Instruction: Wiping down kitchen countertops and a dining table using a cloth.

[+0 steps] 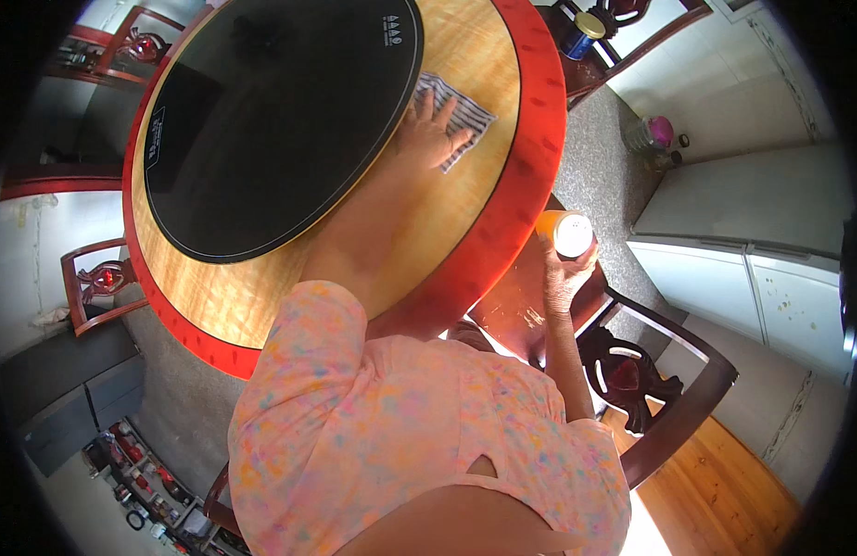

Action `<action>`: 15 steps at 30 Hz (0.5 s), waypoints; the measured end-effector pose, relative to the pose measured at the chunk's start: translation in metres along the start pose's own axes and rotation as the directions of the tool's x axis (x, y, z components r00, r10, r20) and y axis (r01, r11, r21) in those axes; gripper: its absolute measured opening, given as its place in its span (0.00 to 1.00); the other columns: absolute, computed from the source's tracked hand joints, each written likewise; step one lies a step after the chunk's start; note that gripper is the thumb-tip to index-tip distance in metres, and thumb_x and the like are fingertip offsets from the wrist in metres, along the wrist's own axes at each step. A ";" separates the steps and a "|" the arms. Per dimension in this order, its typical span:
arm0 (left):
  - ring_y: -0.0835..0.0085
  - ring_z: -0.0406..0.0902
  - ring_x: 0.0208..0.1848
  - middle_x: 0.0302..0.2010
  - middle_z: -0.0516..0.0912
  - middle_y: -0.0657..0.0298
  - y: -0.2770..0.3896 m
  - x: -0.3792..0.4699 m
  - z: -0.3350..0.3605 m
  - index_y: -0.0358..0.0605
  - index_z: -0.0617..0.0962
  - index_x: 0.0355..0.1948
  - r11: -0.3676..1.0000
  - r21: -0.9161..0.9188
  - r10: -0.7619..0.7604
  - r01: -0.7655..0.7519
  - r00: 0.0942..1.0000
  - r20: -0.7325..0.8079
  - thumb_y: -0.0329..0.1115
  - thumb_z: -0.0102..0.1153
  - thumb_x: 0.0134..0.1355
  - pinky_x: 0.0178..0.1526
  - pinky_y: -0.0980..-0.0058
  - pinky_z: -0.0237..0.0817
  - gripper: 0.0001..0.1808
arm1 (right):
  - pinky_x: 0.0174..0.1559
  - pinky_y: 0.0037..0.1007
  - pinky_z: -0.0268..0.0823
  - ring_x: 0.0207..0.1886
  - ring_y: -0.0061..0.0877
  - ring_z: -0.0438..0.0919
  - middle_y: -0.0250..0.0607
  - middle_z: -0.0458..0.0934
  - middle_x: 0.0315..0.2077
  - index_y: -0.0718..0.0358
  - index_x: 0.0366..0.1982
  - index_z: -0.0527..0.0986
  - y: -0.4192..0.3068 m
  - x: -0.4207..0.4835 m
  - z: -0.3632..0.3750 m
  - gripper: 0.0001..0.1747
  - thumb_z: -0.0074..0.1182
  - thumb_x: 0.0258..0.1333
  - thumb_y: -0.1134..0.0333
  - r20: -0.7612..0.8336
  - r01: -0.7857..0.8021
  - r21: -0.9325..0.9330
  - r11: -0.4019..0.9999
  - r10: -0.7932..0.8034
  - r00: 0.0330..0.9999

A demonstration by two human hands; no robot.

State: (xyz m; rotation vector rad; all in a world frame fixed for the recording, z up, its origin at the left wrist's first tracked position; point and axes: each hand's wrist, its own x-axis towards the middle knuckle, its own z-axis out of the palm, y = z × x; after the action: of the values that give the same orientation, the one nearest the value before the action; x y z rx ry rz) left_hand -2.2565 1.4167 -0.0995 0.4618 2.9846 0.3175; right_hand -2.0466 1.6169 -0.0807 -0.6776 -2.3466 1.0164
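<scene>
My left hand lies palm down, fingers spread, on a striped cloth on the round wooden tabletop. The cloth sits between the dark glass turntable and the table's red rim. Beyond the rim, at the right, my right hand is wrapped around an orange container with a bright white end facing up. It is held above a dark wooden chair's seat; the container's far side is hidden.
A carved wooden chair stands close at my right. Another chair at the upper right holds a blue tin with a gold lid. More chairs stand at the left. White cabinets line the right, and a shelf of small items is at lower left.
</scene>
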 end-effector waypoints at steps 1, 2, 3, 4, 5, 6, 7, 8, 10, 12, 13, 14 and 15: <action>0.45 0.34 0.63 0.64 0.42 0.57 0.003 0.002 0.000 0.63 0.53 0.60 0.999 -0.025 -0.047 0.046 0.999 -0.011 0.66 0.38 0.50 0.60 0.49 0.31 0.39 | 0.46 0.42 0.54 0.44 0.40 0.65 0.46 0.66 0.38 0.65 0.46 0.59 0.005 -0.001 -0.004 0.42 0.66 0.26 0.59 -0.005 -0.008 -0.003 1.000 0.008 1.000; 0.45 0.37 0.63 0.64 0.43 0.58 0.004 0.001 -0.001 0.63 0.54 0.60 0.999 -0.007 -0.047 0.047 0.999 -0.026 0.64 0.37 0.52 0.60 0.47 0.33 0.36 | 0.46 0.42 0.54 0.44 0.40 0.64 0.47 0.65 0.39 0.65 0.47 0.58 0.009 -0.001 -0.007 0.43 0.66 0.27 0.59 -0.015 -0.015 0.007 1.000 0.016 1.000; 0.45 0.37 0.63 0.64 0.43 0.58 0.008 -0.008 -0.001 0.63 0.54 0.60 0.999 -0.006 -0.040 0.040 0.999 -0.019 0.64 0.37 0.52 0.60 0.47 0.33 0.36 | 0.47 0.42 0.54 0.44 0.41 0.64 0.48 0.65 0.40 0.65 0.48 0.57 0.007 0.000 -0.014 0.44 0.66 0.27 0.58 -0.024 -0.025 0.015 1.000 0.026 0.999; 0.46 0.39 0.63 0.63 0.46 0.57 0.012 -0.018 0.000 0.62 0.56 0.59 0.991 0.103 0.087 -0.084 0.996 -0.028 0.60 0.37 0.54 0.59 0.47 0.33 0.33 | 0.47 0.41 0.55 0.44 0.40 0.65 0.48 0.66 0.39 0.66 0.46 0.59 0.008 0.001 -0.016 0.42 0.66 0.28 0.58 -0.068 -0.017 0.059 0.998 0.021 0.997; 0.46 0.42 0.62 0.63 0.48 0.56 0.016 -0.031 0.001 0.62 0.58 0.58 0.956 0.211 0.211 -0.201 0.977 -0.024 0.57 0.37 0.56 0.59 0.47 0.34 0.30 | 0.47 0.41 0.55 0.44 0.40 0.65 0.48 0.66 0.39 0.66 0.46 0.59 0.007 0.004 -0.019 0.42 0.66 0.28 0.58 -0.072 -0.020 0.061 0.998 0.025 0.997; 0.46 0.43 0.62 0.62 0.51 0.58 0.018 -0.052 0.009 0.63 0.63 0.56 0.951 0.135 0.289 -0.277 0.954 -0.079 0.53 0.39 0.56 0.57 0.45 0.36 0.26 | 0.46 0.40 0.56 0.43 0.39 0.66 0.48 0.67 0.38 0.66 0.46 0.60 0.003 0.005 -0.022 0.40 0.66 0.28 0.59 -0.079 -0.009 0.061 0.998 0.014 0.997; 0.47 0.43 0.62 0.61 0.53 0.58 0.025 -0.076 0.007 0.63 0.65 0.54 0.923 0.109 0.376 -0.368 0.925 -0.060 0.53 0.41 0.55 0.57 0.44 0.36 0.25 | 0.45 0.39 0.57 0.42 0.39 0.67 0.48 0.68 0.37 0.67 0.45 0.61 0.003 0.005 -0.024 0.39 0.65 0.29 0.59 -0.091 -0.006 0.054 0.999 0.011 0.996; 0.48 0.43 0.62 0.60 0.54 0.59 0.032 -0.102 0.005 0.63 0.68 0.52 0.887 0.079 0.459 -0.455 0.887 -0.045 0.52 0.44 0.53 0.56 0.43 0.36 0.24 | 0.45 0.39 0.57 0.42 0.39 0.67 0.48 0.68 0.37 0.67 0.45 0.61 0.004 0.003 -0.025 0.39 0.65 0.29 0.59 -0.098 -0.015 0.052 0.999 0.020 0.995; 0.48 0.43 0.62 0.60 0.55 0.59 0.041 -0.145 0.000 0.63 0.69 0.51 0.871 0.018 0.491 -0.491 0.871 -0.020 0.50 0.45 0.52 0.56 0.43 0.37 0.23 | 0.44 0.37 0.60 0.40 0.37 0.69 0.48 0.69 0.35 0.68 0.43 0.63 0.006 0.005 -0.024 0.36 0.65 0.30 0.60 -0.115 -0.045 0.203 0.978 0.070 0.991; 0.48 0.44 0.62 0.60 0.56 0.58 0.048 -0.184 -0.004 0.65 0.70 0.50 0.844 -0.109 0.530 -0.525 0.848 0.022 0.46 0.49 0.51 0.56 0.44 0.39 0.22 | 0.43 0.36 0.60 0.40 0.37 0.69 0.48 0.68 0.35 0.68 0.43 0.63 0.017 0.004 -0.021 0.35 0.64 0.31 0.61 -0.104 -0.039 0.230 0.972 0.064 0.992; 0.48 0.44 0.62 0.60 0.56 0.58 0.050 -0.198 -0.006 0.65 0.70 0.50 0.840 -0.109 0.536 -0.531 0.844 0.023 0.46 0.49 0.51 0.56 0.44 0.39 0.22 | 0.43 0.35 0.61 0.40 0.37 0.69 0.47 0.68 0.35 0.69 0.43 0.63 0.023 0.004 -0.019 0.35 0.64 0.31 0.61 -0.095 -0.028 0.259 0.966 0.054 0.994; 0.49 0.44 0.62 0.59 0.57 0.58 0.052 -0.209 -0.007 0.65 0.70 0.50 0.832 -0.088 0.553 -0.548 0.831 0.063 0.45 0.49 0.51 0.56 0.44 0.39 0.22 | 0.43 0.35 0.61 0.40 0.37 0.69 0.47 0.68 0.35 0.69 0.43 0.63 0.028 0.004 -0.018 0.35 0.64 0.31 0.61 -0.103 -0.030 0.256 0.966 0.058 0.993; 0.50 0.45 0.62 0.59 0.57 0.59 0.052 -0.213 -0.008 0.64 0.70 0.50 0.826 -0.065 0.563 -0.559 0.820 0.103 0.45 0.49 0.51 0.55 0.44 0.39 0.22 | 0.44 0.37 0.60 0.41 0.39 0.69 0.49 0.67 0.36 0.69 0.44 0.61 0.032 0.001 -0.017 0.37 0.64 0.31 0.60 -0.095 -0.010 0.221 0.975 0.032 0.995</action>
State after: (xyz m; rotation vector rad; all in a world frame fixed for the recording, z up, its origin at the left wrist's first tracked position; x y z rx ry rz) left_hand -2.0404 1.3980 -0.0653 1.3128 2.6527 0.3643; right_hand -2.0296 1.6453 -0.0947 -0.6510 -2.1071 1.2033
